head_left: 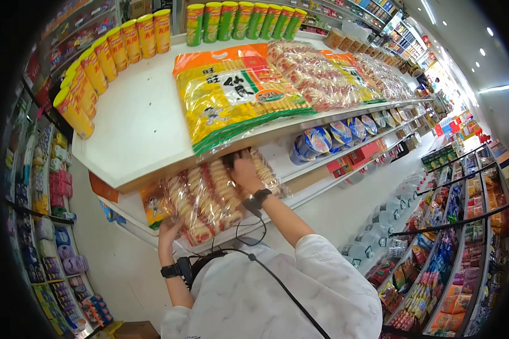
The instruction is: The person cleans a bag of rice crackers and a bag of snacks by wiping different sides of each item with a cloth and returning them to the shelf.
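A large clear bag of round crackers (201, 198), packed in rows with red-and-cream wrapping, lies on the lower shelf and juts past the upper shelf's edge. My left hand (169, 229) is closed at the bag's near left corner. Under the upper shelf, my right hand (245, 170) presses its bent fingers on the bag's far right part; the fingertips are partly in shadow. A yellow and orange packet (154, 204) sits beside the bag on the left. Above, a big yellow bag of rice crackers (237, 93) lies on the upper shelf, its green end over the edge.
Yellow canisters (119, 50) and green canisters (228, 22) line the white upper shelf (133, 121). More clear cracker bags (314, 76) lie to the right. Blue-lidded cups (314, 144) stand on the lower shelf. A rack of snack packets (435, 254) stands at right.
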Available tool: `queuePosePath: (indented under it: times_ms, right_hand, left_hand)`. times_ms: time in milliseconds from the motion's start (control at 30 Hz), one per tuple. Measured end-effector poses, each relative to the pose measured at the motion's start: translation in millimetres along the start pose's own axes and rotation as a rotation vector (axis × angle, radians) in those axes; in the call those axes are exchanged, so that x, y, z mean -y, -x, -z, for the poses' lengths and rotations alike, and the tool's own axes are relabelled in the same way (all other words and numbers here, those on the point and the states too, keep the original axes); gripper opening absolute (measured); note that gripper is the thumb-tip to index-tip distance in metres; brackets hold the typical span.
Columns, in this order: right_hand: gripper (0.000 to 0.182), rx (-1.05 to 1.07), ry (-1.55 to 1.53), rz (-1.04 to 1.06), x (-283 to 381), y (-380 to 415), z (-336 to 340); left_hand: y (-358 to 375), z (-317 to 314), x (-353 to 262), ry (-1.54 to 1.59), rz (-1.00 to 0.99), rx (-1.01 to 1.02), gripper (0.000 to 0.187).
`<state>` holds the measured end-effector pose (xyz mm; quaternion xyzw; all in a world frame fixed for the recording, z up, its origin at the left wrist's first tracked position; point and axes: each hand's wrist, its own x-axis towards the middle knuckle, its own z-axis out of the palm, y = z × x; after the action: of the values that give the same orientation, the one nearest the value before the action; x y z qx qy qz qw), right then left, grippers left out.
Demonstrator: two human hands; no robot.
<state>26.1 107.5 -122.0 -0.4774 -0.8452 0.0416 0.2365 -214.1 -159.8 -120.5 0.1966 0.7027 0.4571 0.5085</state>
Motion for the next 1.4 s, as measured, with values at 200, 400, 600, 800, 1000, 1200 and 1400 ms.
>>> queuePosePath:
  times_ms: [200,400,600,800,1000,1200,1400]
  right_hand:
    - [0.062,0.102,-0.299,-0.001,-63.1,-7.3,-49.2]
    - [0.040,0.287,-0.064,-0.088,-70.5,-49.0,-37.6]
    - [0.049,0.491,-0.225,0.142,-161.7,-71.2,-118.5]
    - [0.057,0.266,-0.008,0.133,-193.2,-83.6,-116.0]
    - [0.053,0.470,0.011,-0.094,-194.8,-68.7,-58.8]
    - [0.049,0.248,-0.318,-0.204,-163.6,-4.1,-3.8]
    - [0.051,0.333,-0.337,-0.383,-168.9,49.0,30.9]
  left_hand:
    - [-21.0,-28.5,6.4,-0.167,-0.065,-0.084,0.055]
    - [-22.3,-35.8,12.3,-0.020,-0.132,-0.062,0.053]
    - [-18.4,-41.3,23.0,-0.037,-0.297,-0.126,0.050]
    - [13.3,-70.7,-24.8,0.202,-0.078,-0.284,0.065]
    - [7.0,-66.8,-16.1,0.245,-0.124,-0.226,0.079]
    - [-3.4,-49.5,-25.1,0.073,-0.017,-0.101,0.087]
    - [-10.0,-40.0,-16.2,-0.035,0.019,-0.067,0.086]
